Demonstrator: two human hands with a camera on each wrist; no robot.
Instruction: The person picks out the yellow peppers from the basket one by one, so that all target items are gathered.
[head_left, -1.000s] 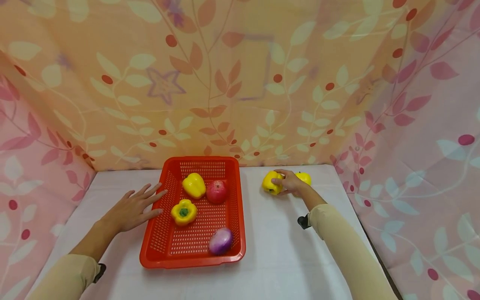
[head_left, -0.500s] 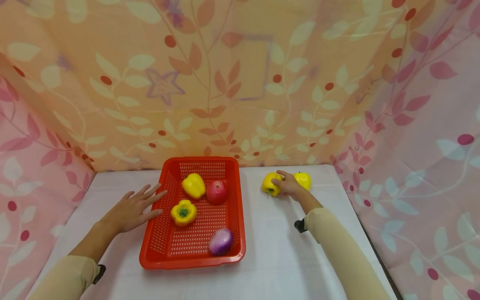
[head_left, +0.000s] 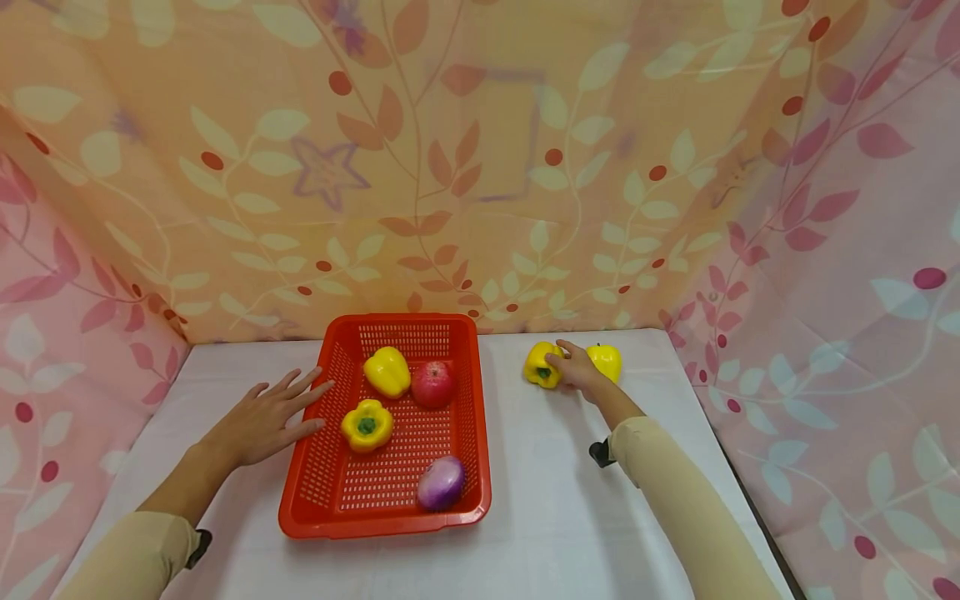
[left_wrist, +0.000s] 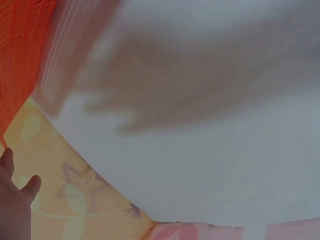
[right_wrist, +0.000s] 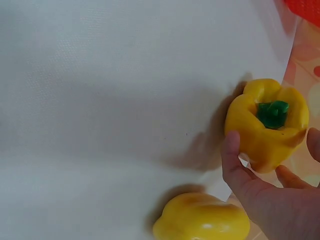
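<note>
Right hand [head_left: 581,371]: grips the held pepper, with thumb on one side and fingers round the other; lies to the right of the basket, level with its far half.
Held pepper [head_left: 537,367]: yellow, pinched between thumb and fingers; tilted, with its green stem turned toward the near side; right of the basket, a small gap from its rim. Impossible to tell whether raised or resting on the cloth.
Loose pepper [head_left: 607,362]: also yellow; lies farther right of the basket, partly hidden by the right hand in the head view.
Left hand [head_left: 266,417]: holds nothing; spread wide, fingers straight, fingertips over the basket's left rim. Impossible to tell whether touching.
Red basket [head_left: 397,524]: slatted plastic; holds two peppers, a fruit and a purple vegetable.
Far pepper [head_left: 387,372]: yellow, on its side in the basket's far half.
Near pepper [head_left: 367,426]: yellow, green stem up, toward the basket's left wall.
Red fruit [head_left: 432,384]: round, in the basket's far right part.
Purple vegetable [head_left: 442,482]: purple and white, in the basket's near right corner.
White cloth [head_left: 547,517]: spreads under the basket.
Leafy curtain [head_left: 450,275]: hangs beyond the basket.
</note>
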